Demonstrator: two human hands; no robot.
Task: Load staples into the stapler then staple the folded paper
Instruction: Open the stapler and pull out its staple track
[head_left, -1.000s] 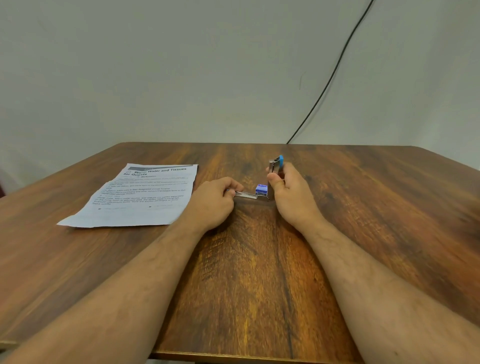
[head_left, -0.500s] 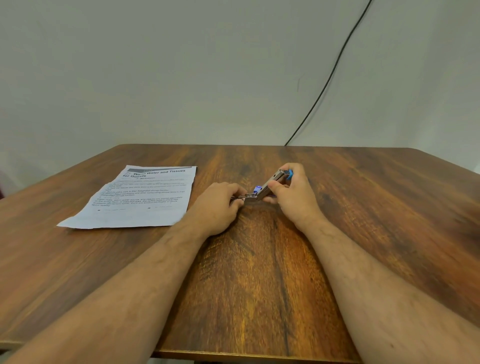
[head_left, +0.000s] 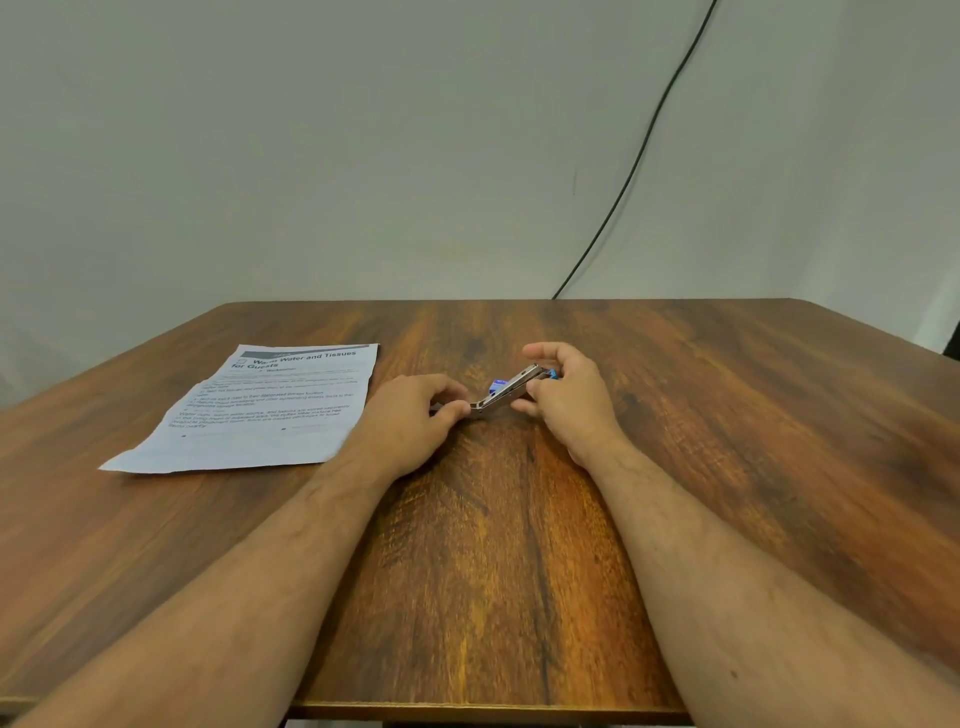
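A small metal stapler (head_left: 506, 391) with blue plastic parts sits at the middle of the wooden table (head_left: 519, 545). Its top arm slants up to the right at a shallow angle. My left hand (head_left: 415, 415) pinches the stapler's low left end against the table. My right hand (head_left: 563, 395) holds the raised right end of the top arm, with the blue tip showing by my fingers. A small blue piece shows just behind the arm; I cannot tell what it is. A printed paper sheet (head_left: 260, 410) lies flat on the table to the left.
A black cable (head_left: 639, 156) runs down the pale wall behind the table's far edge. The table's near edge is just below my forearms.
The stapler's top arm has swung down from standing upright to a shallow slant. My right hand has followed it down and to the right. My left hand has stayed put.
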